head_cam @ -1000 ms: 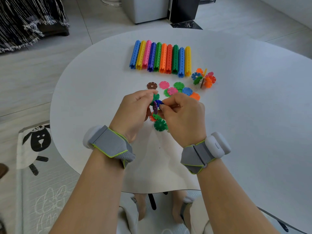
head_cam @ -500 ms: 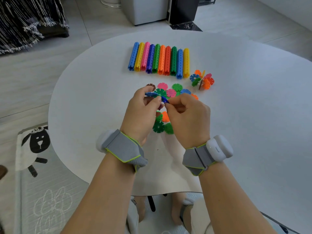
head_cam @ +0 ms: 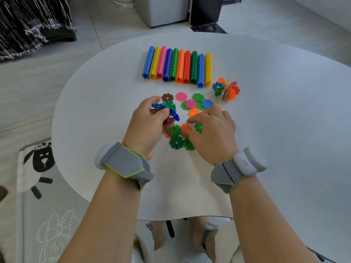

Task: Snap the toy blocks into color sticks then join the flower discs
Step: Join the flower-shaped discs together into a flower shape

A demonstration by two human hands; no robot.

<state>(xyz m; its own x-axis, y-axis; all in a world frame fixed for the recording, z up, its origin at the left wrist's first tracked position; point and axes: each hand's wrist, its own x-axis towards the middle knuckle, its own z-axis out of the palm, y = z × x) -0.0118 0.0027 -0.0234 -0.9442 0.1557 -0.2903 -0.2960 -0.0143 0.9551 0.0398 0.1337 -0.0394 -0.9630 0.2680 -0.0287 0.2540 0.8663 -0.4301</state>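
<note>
Flower discs (head_cam: 176, 142) were found loose on the white table (head_cam: 284, 139) near the centre of the frame. A green, orange and red handful lay just beyond two bare forearms seen rising from the lower edge. Each wrist was wrapped in a grey band, the left wristband (head_cam: 125, 164) edged in lime and the right wristband (head_cam: 229, 171) fitted with a white pod.

The left hand (head_cam: 147, 122) was seen just left of centre. Its grip was clamped, thumb and fingertips, on a small joined piece (head_cam: 173, 113) made of blue discs and a purple one seen edge-on. The right hand (head_cam: 212, 130) was held palm down over the near discs, its grip apart. Its index finger and thumb were spread to either side of an orange disc (head_cam: 185, 127); whether that disc was touched could not be told.

Just beyond the hands, more loose discs (head_cam: 190, 103) in brown, pink, green, blue and orange were scattered, some overlapping. Further back, right of centre, a finished cluster (head_cam: 227, 89) of orange, blue, green, pink and yellow discs was set apart from them.

Farthest on the table, ten color sticks (head_cam: 178, 66) were laid side by side in a touching row in the upper middle of the frame.

On the floor, a sheep-patterned mat (head_cam: 39, 160) was seen at lower left. A dark fringed fabric (head_cam: 28, 25) was seen at upper left, and a white cabinet (head_cam: 163, 10) at the top edge.
</note>
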